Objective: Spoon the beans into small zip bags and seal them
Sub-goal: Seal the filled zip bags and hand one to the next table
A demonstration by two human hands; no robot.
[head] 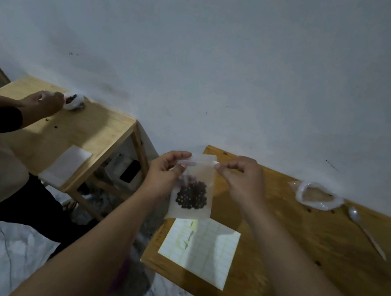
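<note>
Currently mid-frame, just above centre: small clear plastic zip bag (200, 174) with dark round beans (192, 194) pooled low, hanging long axis vertical. Pinched at top left corner by left hand (163, 172), at top right corner by right hand (244, 181), fingers curled on the zip strip running sideways between them. Seal state unclear. Below, grid-lined white label sheet (208, 252) on wooden table (302, 241); no legible writing, no brands.

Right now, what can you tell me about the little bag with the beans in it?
The small zip bag is clear, slightly cloudy plastic, hanging upright above the wooden table. Dark round beans sit clumped in its lower half. The left hand and right hand pinch its top strip, one at each end.
</note>
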